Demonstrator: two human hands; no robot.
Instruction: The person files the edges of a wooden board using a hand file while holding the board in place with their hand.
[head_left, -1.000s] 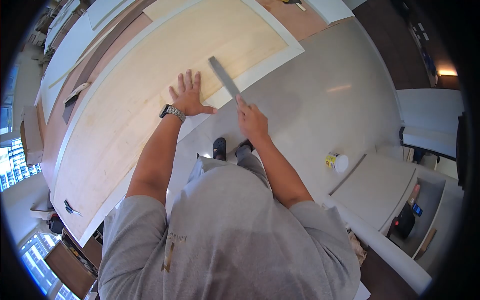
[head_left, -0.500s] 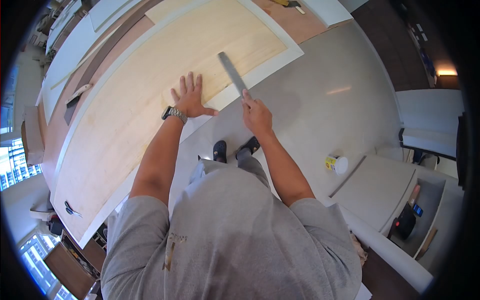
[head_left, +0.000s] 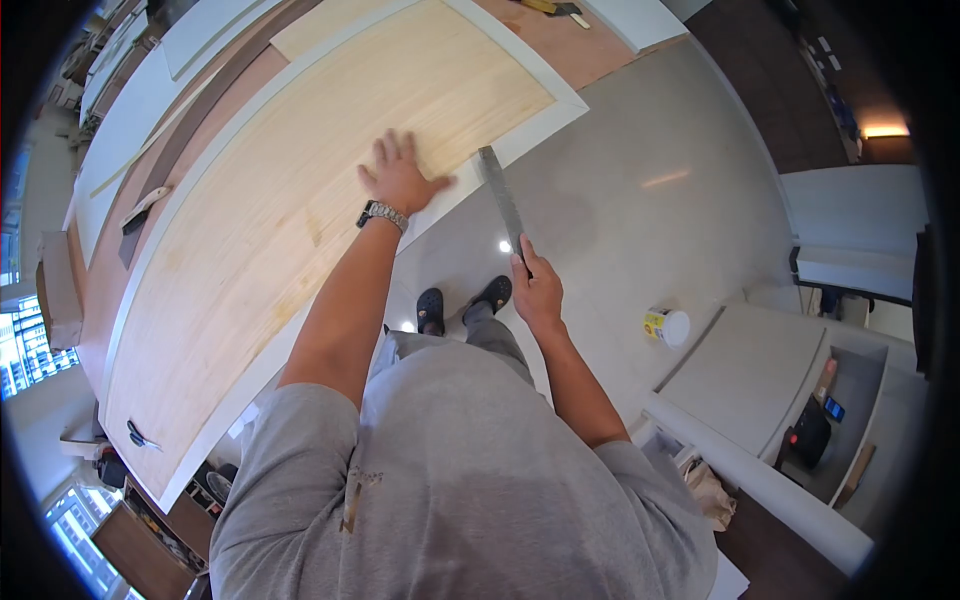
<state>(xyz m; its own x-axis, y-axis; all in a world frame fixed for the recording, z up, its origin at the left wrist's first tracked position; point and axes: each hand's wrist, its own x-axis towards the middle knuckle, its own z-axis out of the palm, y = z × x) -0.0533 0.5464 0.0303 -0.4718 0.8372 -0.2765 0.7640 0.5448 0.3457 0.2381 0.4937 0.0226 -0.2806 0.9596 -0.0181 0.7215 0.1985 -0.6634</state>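
My right hand (head_left: 539,288) is wrapped round one end of a long, flat grey metal file (head_left: 503,200). The file's far tip reaches the white border of a wooden panel (head_left: 240,220), while most of its length shows over the floor. My left hand (head_left: 404,184), slightly blurred, has its fingers spread over the panel near the same edge, with a watch (head_left: 385,213) on that wrist. Pale wood makes up the panel's face, framed by a white strip.
Scissors (head_left: 139,435) lie at the panel's near left corner. A brush (head_left: 146,208) rests beyond its far edge. On the floor to the right stands a white tub (head_left: 668,326), close to an open drawer (head_left: 850,420) holding several items.
My right hand has drawn the file back, its tip moving from the panel's wood face to the border. My left hand has shifted right along the panel.
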